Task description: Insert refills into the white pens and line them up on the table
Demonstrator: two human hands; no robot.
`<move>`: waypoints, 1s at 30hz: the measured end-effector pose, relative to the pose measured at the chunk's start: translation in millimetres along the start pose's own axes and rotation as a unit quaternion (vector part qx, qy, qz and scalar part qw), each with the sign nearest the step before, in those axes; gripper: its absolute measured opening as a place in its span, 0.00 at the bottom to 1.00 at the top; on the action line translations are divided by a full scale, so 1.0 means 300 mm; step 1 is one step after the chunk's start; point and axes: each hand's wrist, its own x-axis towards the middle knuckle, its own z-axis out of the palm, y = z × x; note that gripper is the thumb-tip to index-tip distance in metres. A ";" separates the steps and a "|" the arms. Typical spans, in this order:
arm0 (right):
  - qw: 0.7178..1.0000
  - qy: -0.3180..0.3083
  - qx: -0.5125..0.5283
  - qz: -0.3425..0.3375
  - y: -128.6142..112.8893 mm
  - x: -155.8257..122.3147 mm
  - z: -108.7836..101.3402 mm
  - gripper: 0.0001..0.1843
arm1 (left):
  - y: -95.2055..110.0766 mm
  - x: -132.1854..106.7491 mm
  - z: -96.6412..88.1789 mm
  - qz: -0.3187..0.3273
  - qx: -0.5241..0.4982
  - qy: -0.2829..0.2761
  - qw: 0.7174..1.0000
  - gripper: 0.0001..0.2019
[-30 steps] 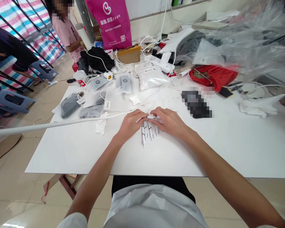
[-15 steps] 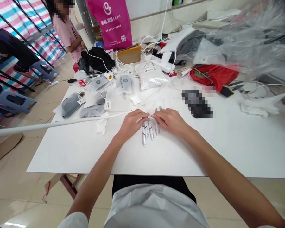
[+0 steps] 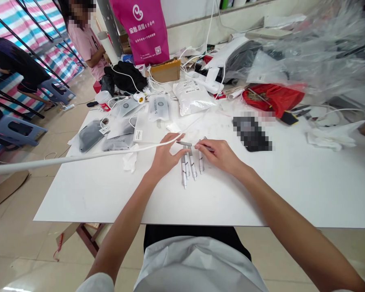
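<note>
My right hand (image 3: 218,152) grips a grey pen (image 3: 186,143) between thumb and fingers, its tip pointing left. My left hand (image 3: 167,156) is open just left of that tip, thumb and fingers spread apart. Under and between both hands, several silver-white pens (image 3: 194,169) lie side by side on the white table (image 3: 109,194), their lower ends toward me. The upper ends of some are hidden by my hands. A white cable (image 3: 115,153) crosses the view in front of my left fingers.
Clear-bagged dark items (image 3: 93,135) lie to the left, with a white plastic packet (image 3: 193,97) behind my hands. A pixelated dark object (image 3: 252,132) is right of my right hand. Further right are a red bag (image 3: 280,97) and crumpled tissue (image 3: 334,136). Two people are at the far left.
My hands were close together over the pens. Now the left hand has opened and drawn away to the left, and the grey pen shows in my right hand, pointing left.
</note>
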 end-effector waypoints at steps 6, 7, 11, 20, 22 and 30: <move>0.999 0.034 -0.023 -0.019 0.021 0.004 -0.004 0.17 | 0.010 0.021 -0.035 -0.192 -0.128 -0.022 0.973 0.11; 0.999 0.033 -0.015 -0.019 0.018 0.004 -0.008 0.17 | 0.011 0.020 -0.034 -0.200 -0.148 -0.022 0.968 0.10; 0.998 0.006 0.062 0.009 -0.007 0.005 -0.028 0.19 | 0.015 0.016 -0.028 -0.165 -0.181 0.015 0.969 0.08; 0.994 0.079 0.070 -0.002 -0.014 0.011 -0.026 0.19 | 0.014 0.023 -0.017 -0.204 -0.273 0.047 0.939 0.18; 0.995 0.087 0.051 -0.009 -0.008 0.011 -0.022 0.19 | 0.010 0.023 -0.017 -0.210 -0.279 0.047 0.936 0.18; 0.992 0.119 0.031 -0.001 -0.012 0.000 -0.006 0.20 | -0.012 0.016 -0.011 -0.249 -0.257 0.027 0.933 0.16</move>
